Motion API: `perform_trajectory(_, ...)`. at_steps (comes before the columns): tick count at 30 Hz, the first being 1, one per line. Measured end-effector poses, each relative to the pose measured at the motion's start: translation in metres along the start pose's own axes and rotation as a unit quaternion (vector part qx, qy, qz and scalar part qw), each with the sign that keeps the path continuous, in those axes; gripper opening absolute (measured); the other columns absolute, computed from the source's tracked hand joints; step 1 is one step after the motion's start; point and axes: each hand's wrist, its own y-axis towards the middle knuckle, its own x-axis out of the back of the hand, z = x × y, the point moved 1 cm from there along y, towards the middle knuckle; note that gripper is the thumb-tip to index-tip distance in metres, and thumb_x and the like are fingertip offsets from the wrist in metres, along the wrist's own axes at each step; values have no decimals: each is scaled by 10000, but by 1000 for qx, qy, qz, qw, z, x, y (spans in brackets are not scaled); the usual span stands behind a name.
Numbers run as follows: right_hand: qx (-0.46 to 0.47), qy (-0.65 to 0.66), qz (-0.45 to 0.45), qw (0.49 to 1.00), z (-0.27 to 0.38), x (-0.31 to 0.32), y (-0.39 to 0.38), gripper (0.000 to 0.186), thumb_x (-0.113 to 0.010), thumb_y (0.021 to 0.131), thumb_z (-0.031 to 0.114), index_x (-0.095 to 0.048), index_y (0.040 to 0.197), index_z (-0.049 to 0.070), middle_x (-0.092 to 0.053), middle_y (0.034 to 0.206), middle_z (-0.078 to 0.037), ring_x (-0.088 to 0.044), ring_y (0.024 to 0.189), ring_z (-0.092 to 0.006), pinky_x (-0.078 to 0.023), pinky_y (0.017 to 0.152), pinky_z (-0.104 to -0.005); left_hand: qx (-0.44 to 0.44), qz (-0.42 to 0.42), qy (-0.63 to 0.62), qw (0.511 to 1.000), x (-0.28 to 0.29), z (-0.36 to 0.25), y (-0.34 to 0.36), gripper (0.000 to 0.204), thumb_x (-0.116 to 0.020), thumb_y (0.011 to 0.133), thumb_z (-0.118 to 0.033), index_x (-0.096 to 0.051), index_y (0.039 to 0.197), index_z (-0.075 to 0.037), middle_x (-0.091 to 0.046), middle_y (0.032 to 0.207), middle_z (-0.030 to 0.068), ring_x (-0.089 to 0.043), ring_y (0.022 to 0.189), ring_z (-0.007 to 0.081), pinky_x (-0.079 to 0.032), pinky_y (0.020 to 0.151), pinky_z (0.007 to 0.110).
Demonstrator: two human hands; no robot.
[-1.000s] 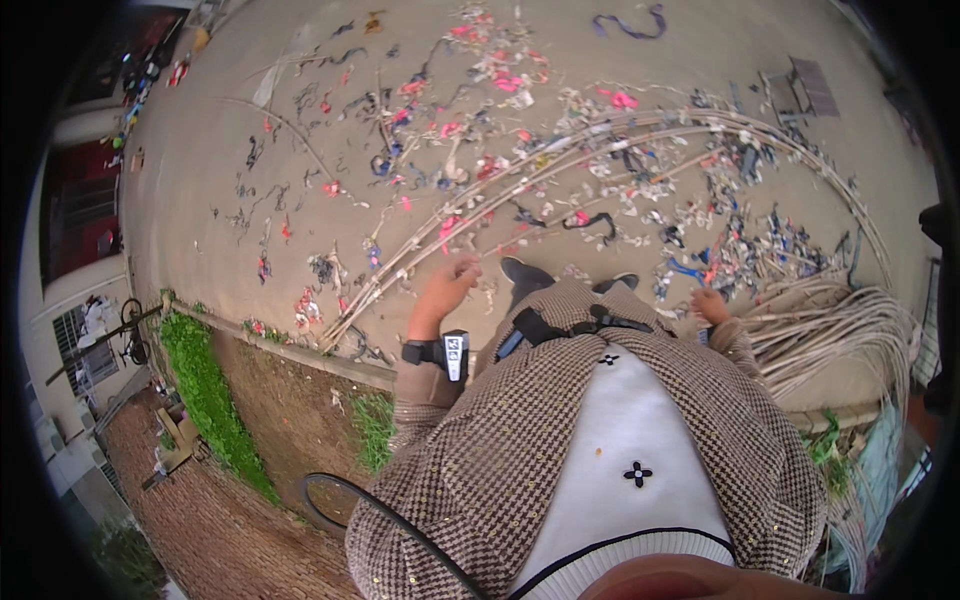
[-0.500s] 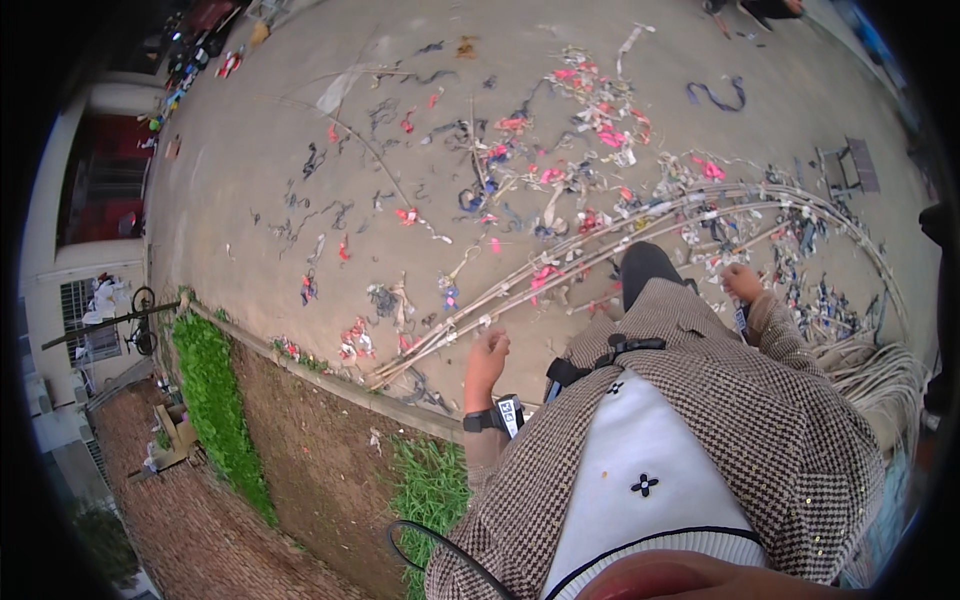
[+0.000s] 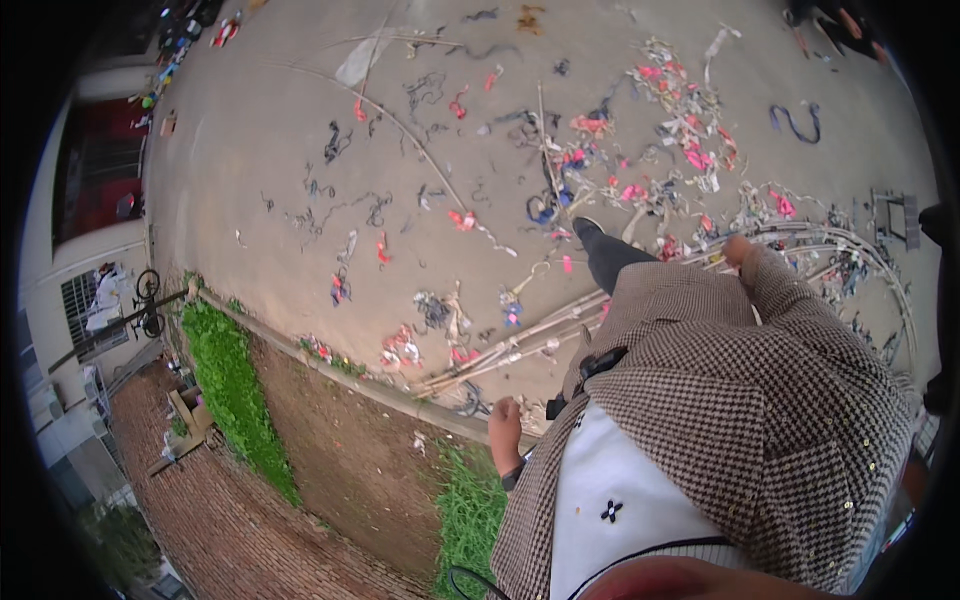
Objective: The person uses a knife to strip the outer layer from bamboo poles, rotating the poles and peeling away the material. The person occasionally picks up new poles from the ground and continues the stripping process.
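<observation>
My left hand (image 3: 506,428) hangs beside the checked jacket over the dirt strip's edge, fingers loosely curled, nothing visible in them. My right hand (image 3: 737,252) is out at the jacket's other side, above long pale poles (image 3: 800,236); its fingers are small and blurred. My dark-clad leg (image 3: 610,258) steps forward across the poles. Scattered fabric strips in pink (image 3: 696,155), white, blue and black lie around it on the concrete, with a long dark strip (image 3: 810,130) farther right.
At the left are a kerb (image 3: 395,400), green plants (image 3: 225,390), a brick path (image 3: 215,500), a building with a red doorway (image 3: 95,175) and a bicycle (image 3: 152,305). A co-worker (image 3: 850,30) is at the top right; a small dark frame (image 3: 895,218) stands at right.
My body has advanced onto the poles, one leg now stretched ahead. Both hands have shifted rightward in view, the left lower, the right higher. The ground scene has slid rightward.
</observation>
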Motion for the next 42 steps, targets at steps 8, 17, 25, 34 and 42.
perform_trajectory(8,305,-156,-114,933,354,-14,71,211,-513,788,212,-647,787,49,-607,614,-134,-610,560,-248,-490,520,-382,-13,-106,-206,973,125,-115,73,229,-536,888,-167,-576,1031,8,-628,848,49,-578,719,127,-460,631,258)
perform_trajectory(17,324,-212,-103,916,496,-86,166,208,-525,764,218,-665,702,77,-641,710,-116,-602,626,-239,-492,600,-412,-15,-35,-70,997,241,-130,221,282,-550,878,-211,-593,1015,32,-644,828,95,-624,717,154,-482,627,285)
perform_trajectory(25,151,-697,39,699,544,-180,216,219,-595,744,241,-694,795,53,-655,828,-146,-615,834,-299,-497,734,-445,-97,-108,-70,987,467,-178,393,305,-526,878,-204,-582,1059,35,-633,833,105,-598,734,153,-485,668,289)
perform_trajectory(34,229,-204,-200,931,779,-304,203,235,-521,803,231,-634,830,26,-634,812,-180,-614,794,-357,-485,701,-442,-134,-49,3,990,597,-210,518,295,-543,878,-188,-578,1084,20,-629,850,98,-604,739,161,-480,678,286)
perform_trajectory(42,206,-482,-143,840,896,-333,362,198,-496,802,138,-653,775,21,-656,847,-160,-638,834,-302,-510,696,-412,-28,-32,95,995,689,-305,679,288,-545,873,-199,-590,1056,20,-652,860,112,-622,747,156,-487,674,295)
